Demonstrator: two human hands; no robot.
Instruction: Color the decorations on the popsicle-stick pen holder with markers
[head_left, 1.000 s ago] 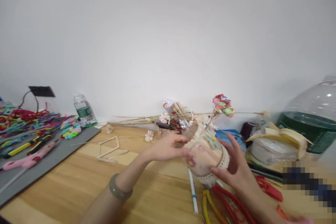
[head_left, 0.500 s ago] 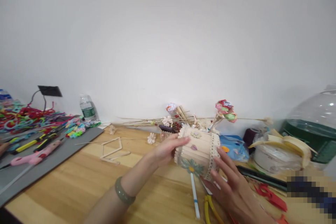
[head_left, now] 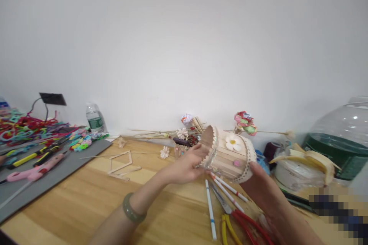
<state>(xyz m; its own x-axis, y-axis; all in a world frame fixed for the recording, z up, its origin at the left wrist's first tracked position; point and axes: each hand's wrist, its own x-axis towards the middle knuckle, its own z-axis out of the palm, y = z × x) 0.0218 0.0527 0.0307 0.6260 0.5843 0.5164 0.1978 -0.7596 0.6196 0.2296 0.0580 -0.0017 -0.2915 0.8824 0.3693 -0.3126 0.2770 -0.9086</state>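
Above the table, a round container of wooden sticks is held on its side between both hands. It has lace at one end, sparkly scalloped trim at the other, and a white flower with a yellow centre. My left hand grips the trimmed rim at the open end, its fingers partly inside. At the lace end, my right hand supports the container from the right and below; its fingers are mostly hidden behind it.
Below the container lie red-handled scissors, yellow-handled pliers and white sticks. Left are a pink glue gun and water bottle. Flowers lie behind; a banana peel is right.
The container has been turned, so its open end and a white flower now show. It has shifted slightly right. My right hand has moved behind and under it, uncovering the scissors.
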